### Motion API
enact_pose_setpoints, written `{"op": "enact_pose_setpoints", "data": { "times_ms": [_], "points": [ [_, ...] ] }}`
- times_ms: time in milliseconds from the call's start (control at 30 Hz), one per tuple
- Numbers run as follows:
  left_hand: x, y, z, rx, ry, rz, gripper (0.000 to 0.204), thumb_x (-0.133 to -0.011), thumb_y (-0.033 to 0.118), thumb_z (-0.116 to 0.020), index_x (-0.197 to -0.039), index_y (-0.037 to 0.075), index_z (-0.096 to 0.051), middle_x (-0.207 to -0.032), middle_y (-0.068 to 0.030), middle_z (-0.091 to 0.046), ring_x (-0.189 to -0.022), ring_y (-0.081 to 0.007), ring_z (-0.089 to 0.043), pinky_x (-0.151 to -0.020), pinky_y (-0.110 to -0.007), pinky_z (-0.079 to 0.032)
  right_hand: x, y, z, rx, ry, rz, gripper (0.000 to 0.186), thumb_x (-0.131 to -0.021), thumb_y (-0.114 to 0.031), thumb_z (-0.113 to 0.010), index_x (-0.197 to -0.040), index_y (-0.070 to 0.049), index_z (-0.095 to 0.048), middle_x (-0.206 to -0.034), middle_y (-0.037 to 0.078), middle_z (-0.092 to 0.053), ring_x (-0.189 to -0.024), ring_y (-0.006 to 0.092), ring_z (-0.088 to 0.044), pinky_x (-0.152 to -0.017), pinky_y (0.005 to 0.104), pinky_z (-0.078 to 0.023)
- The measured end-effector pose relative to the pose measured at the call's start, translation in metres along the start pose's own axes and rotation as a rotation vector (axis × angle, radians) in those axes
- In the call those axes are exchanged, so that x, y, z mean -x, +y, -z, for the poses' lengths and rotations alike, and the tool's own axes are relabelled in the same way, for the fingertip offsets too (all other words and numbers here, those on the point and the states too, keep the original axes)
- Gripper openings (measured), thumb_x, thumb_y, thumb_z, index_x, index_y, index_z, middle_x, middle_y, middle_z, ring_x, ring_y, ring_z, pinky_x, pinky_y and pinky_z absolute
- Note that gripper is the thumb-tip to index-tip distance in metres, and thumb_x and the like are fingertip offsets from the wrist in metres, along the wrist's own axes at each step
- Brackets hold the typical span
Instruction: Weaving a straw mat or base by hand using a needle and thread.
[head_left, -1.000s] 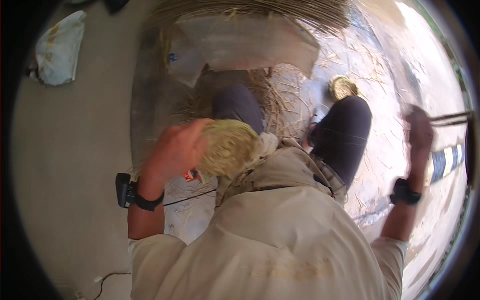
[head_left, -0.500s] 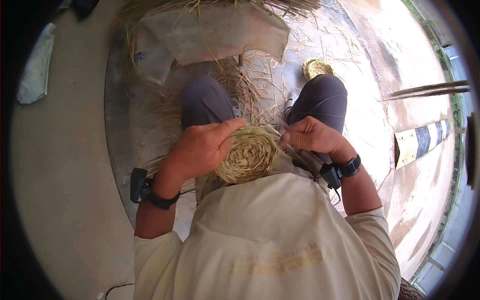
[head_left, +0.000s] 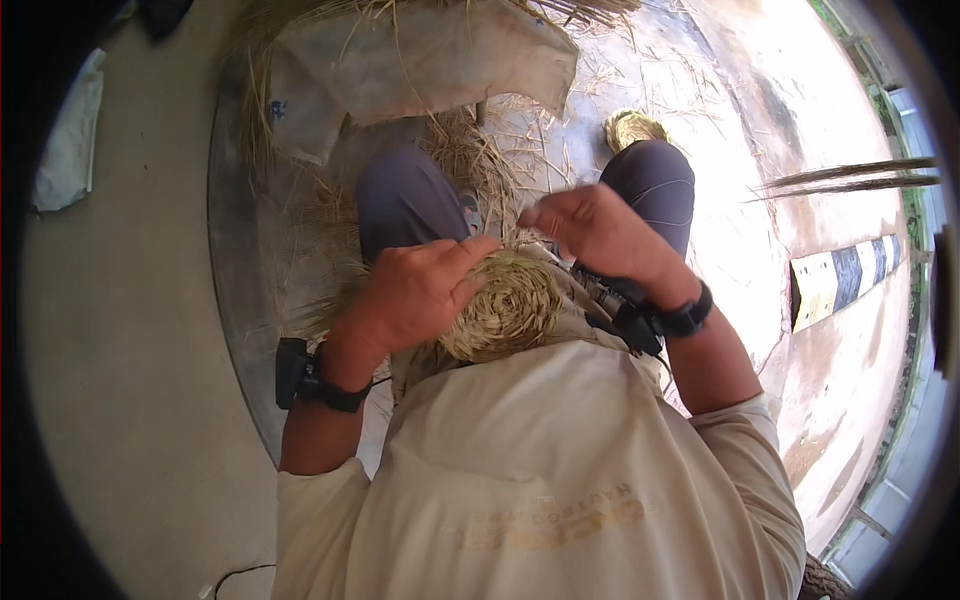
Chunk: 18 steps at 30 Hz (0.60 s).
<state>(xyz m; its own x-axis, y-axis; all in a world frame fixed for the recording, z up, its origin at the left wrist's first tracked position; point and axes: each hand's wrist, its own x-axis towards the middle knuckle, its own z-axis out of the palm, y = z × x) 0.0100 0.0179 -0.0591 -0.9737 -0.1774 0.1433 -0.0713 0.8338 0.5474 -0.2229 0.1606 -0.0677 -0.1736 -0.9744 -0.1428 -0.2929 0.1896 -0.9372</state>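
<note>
The coil point(head_left: 512, 312) lies at the person's lap, its ringed face toward the camera. The left hand point(head_left: 422, 295) is clamped on its upper left edge. The right hand point(head_left: 598, 235) is raised just beyond the upper edge, apparently clear of it; whether its fingers are closed on anything cannot be told (motion blurs them). Step in hand, as judged: working the rim. The next move would call for a firm left hold and careful right fingertips. Hidden: the coil's underside and left edge. The right knee point(head_left: 648, 168) partly covers a second coil point(head_left: 634, 126).
</note>
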Motion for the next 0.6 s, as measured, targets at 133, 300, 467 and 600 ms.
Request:
{"op": "enact_pose_setpoints", "data": {
  "times_ms": [133,300,467,600],
  "points": [
    [0.008,0.000,0.006,0.040,-0.017,0.068,0.039,-0.096,0.012,-0.067,-0.132,0.000,-0.061,-0.106,-0.0212,-0.074,-0.091,-0.0416,-0.073,-0.074,-0.048,-0.059,0.014,-0.004,-0.016,0.405,-0.087,0.256,0.028,-0.097,-0.023,-0.076,-0.087,0.002,-0.069,-0.071,0.019,-0.059,-0.065,0.0334,-0.062,-0.063,0.0436,-0.049],
    [0.023,0.001,0.007,0.028,-0.072,0.155,0.033,-0.097,0.010,-0.065,-0.128,-0.002,-0.062,-0.108,-0.0240,-0.073,-0.091,-0.0432,-0.073,-0.074,-0.049,-0.059,0.019,0.002,-0.020,0.345,-0.078,0.194,0.029,-0.092,-0.023,-0.082,-0.085,0.001,-0.068,-0.073,0.019,-0.060,-0.066,0.0372,-0.061,-0.062,0.0446,-0.048],
    [0.032,0.002,-0.009,0.045,0.026,0.152,0.029,-0.097,0.009,-0.065,-0.124,-0.002,-0.061,-0.102,-0.0236,-0.073,-0.088,-0.0428,-0.073,-0.072,-0.050,-0.058,0.022,-0.004,-0.016,0.306,-0.099,0.118,0.029,-0.095,-0.024,-0.079,-0.085,0.001,-0.068,-0.072,0.013,-0.061,-0.064,0.0277,-0.059,-0.062,0.0414,-0.047],
    [0.024,0.001,-0.013,0.019,0.094,0.097,0.026,-0.098,0.013,-0.066,-0.120,0.001,-0.060,-0.094,-0.0218,-0.073,-0.081,-0.0409,-0.072,-0.066,-0.050,-0.058,0.013,0.008,0.000,-0.623,0.040,0.007,0.021,-0.097,-0.019,-0.072,-0.089,0.000,-0.072,-0.081,0.009,-0.071,-0.076,0.0223,-0.069,-0.070,0.0363,-0.054]
  ]
}}
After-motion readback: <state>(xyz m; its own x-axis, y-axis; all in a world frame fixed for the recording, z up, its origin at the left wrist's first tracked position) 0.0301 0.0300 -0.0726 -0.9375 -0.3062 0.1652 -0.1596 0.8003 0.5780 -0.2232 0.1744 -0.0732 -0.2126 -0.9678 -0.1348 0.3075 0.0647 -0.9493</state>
